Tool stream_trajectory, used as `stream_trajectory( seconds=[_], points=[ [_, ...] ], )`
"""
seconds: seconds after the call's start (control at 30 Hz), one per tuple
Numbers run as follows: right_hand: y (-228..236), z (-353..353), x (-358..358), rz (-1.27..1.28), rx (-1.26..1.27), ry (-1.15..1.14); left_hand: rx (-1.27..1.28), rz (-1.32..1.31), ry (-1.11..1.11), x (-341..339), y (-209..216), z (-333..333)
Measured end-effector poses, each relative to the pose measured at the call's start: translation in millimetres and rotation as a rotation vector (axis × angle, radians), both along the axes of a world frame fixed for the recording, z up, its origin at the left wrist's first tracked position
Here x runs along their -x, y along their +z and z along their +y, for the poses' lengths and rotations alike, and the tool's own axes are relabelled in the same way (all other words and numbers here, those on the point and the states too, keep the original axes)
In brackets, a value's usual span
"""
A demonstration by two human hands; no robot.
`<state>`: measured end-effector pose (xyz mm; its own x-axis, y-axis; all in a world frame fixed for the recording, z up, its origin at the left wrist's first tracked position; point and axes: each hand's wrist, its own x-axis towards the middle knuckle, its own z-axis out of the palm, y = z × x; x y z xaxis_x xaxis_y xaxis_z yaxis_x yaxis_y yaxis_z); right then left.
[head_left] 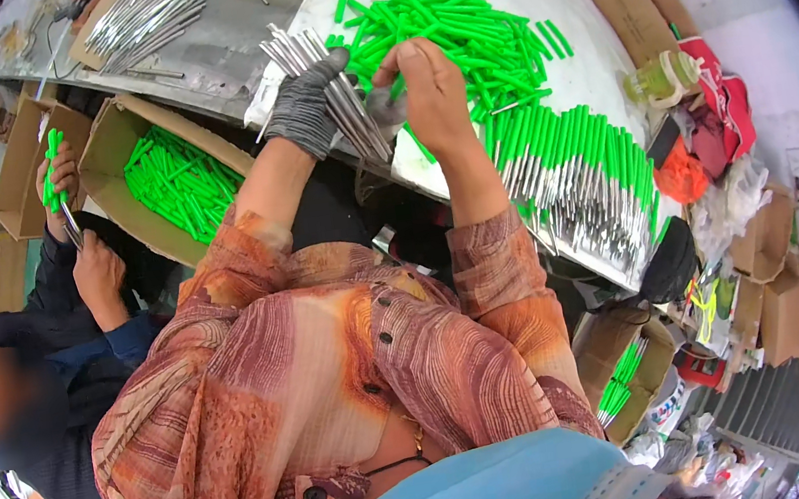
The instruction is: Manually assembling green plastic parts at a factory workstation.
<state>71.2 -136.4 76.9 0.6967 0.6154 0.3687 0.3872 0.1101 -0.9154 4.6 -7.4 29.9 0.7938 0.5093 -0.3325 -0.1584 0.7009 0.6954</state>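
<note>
My left hand (pixel 301 111), in a grey knit glove, is closed around a bundle of thin silvery metal rods (pixel 355 119). The rods slant across the palm and stick out at both ends. Close beside them, my right hand (pixel 432 94) is raised with its fingers curled into a pinch. Grey covering shows on some of its fingertips; whatever is between them is hidden. A heap of bright green tubes (pixel 451 26) lies on the white tabletop just beyond my hands. To the right, many metal rods with green sleeves (pixel 575 161) lie side by side in a dense row.
At left, a co-worker's hands (pixel 77 216) hold green-sleeved rods. A cardboard box (pixel 111 166) of green tubes stands between us. More bare rods (pixel 152 19) lie on the grey table. Another box (pixel 670 345) with green-handled rods sits at lower right. A greenish jug (pixel 665 78) stands at the table's right edge.
</note>
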Motion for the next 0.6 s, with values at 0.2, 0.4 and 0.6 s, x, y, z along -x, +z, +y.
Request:
stream_trajectory(
  seconds=[0.2, 0.4, 0.6],
  points=[
    [-23.5, 2.1, 4.5, -0.069, 0.044, -0.14, 0.146, -0.131, 0.052, -6.0, -4.4, 8.1],
    [13.6, -84.6, -50.0, -0.075, 0.01, -0.489, 0.119, -0.09, 0.1, -2.1, -28.6, 32.4],
    [-24.0, -315.8, -181.7, -0.631, 0.724, -1.342, 0.14, -0.061, 0.214, -9.6, -15.2, 18.8]
  ],
)
